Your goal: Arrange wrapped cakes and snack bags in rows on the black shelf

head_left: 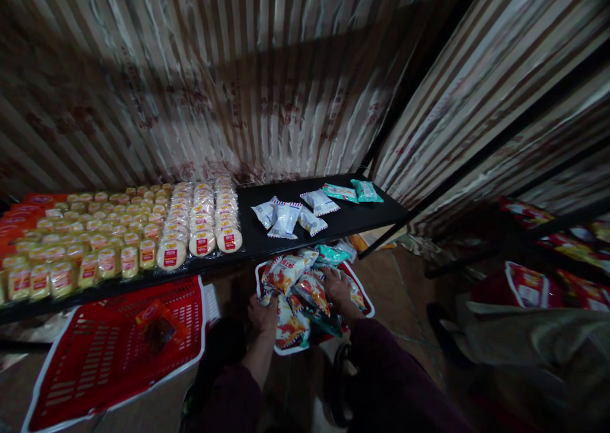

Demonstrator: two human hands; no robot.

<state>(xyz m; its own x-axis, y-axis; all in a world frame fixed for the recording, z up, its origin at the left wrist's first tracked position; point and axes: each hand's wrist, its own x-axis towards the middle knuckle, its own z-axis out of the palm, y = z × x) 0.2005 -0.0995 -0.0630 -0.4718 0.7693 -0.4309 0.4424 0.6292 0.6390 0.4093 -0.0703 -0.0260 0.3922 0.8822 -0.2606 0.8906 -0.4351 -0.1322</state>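
Below the shelf, a red basket with a white rim holds a heap of orange-and-white snack bags, with teal packs among them. At the basket's left side, my left hand is curled against the bags; its fingertips are partly hidden, and I cannot make out what they grip. My right hand reaches in from the right, its fingers partly spread over the bags and touching them. The picture is dim there.
A black shelf carries rows of small yellow cakes, stacked round wrapped biscuits, white packs and teal packs. Another red basket holds an orange pack. A person's leg is at right.
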